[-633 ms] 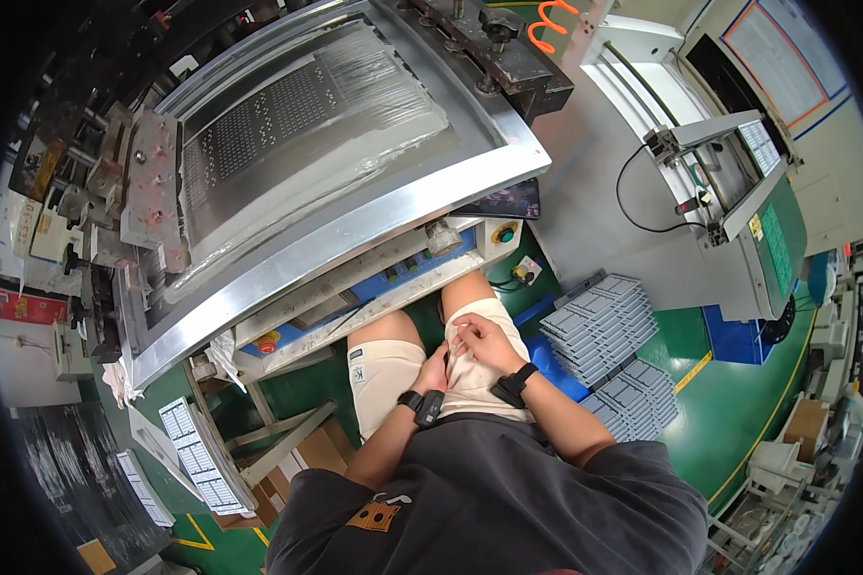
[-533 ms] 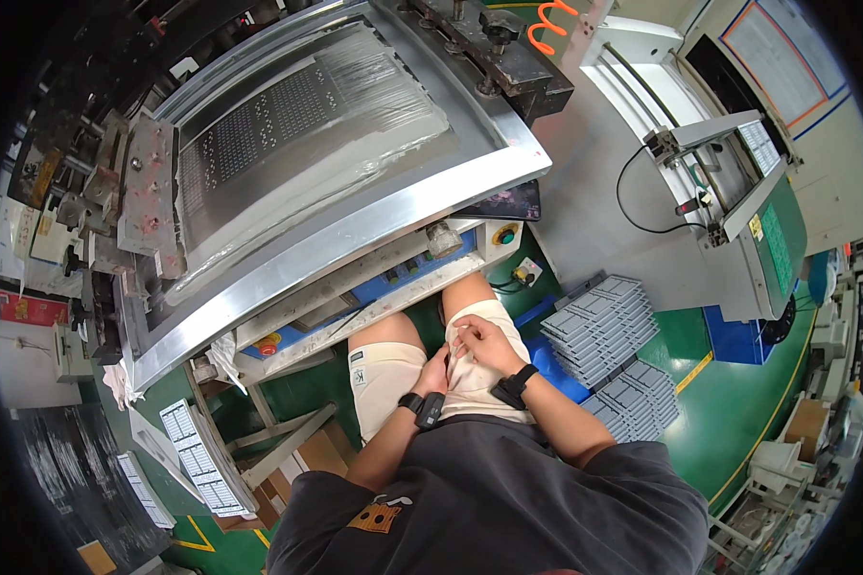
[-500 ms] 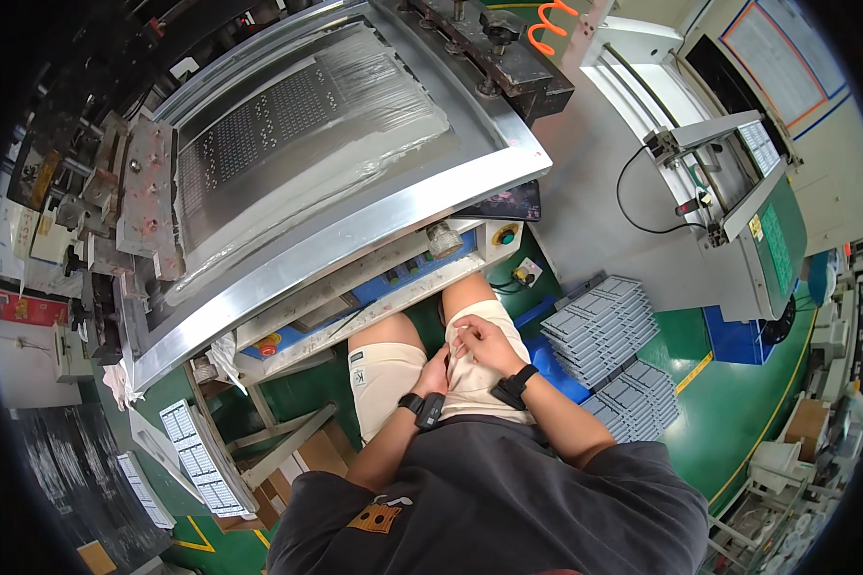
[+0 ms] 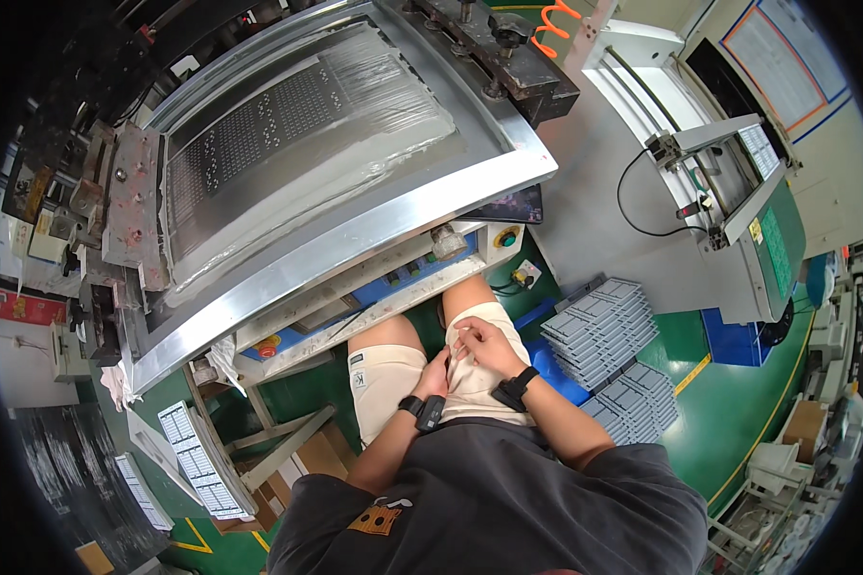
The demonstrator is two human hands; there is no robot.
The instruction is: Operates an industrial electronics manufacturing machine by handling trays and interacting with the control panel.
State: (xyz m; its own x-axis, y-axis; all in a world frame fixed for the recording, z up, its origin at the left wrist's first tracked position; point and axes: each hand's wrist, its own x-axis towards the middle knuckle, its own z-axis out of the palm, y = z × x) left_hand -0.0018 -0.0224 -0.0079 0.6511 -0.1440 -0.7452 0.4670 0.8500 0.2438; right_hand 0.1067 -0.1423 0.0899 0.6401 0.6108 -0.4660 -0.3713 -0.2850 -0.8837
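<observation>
Both my hands rest in my lap on light cream shorts (image 4: 385, 381). My left hand (image 4: 434, 377) lies side-on against the inner thigh, loosely open; part of its fingers is hidden. Just right of it, my right hand (image 4: 487, 347) rests on the other thigh, fingers loosely bent and apart, with nothing visible in it. Each wrist wears a black band. Ahead stands a printing machine with a metal-framed screen (image 4: 431, 213), grey paste (image 4: 326, 182) smeared over its perforated middle. A metal squeegee block (image 4: 134, 206) sits at the screen's left side.
Grey trays (image 4: 599, 326) are stacked to my right, near a blue bin (image 4: 735, 337). A red emergency button (image 4: 268, 346) and a green button (image 4: 506, 239) are on the machine front. White printed panels (image 4: 201, 462) lean at left. A grey-and-white machine (image 4: 594, 182) stands at right.
The squeegee block at the screen's left side has moved a little farther left, uncovering more of the screen. My hands stay in the same place.
</observation>
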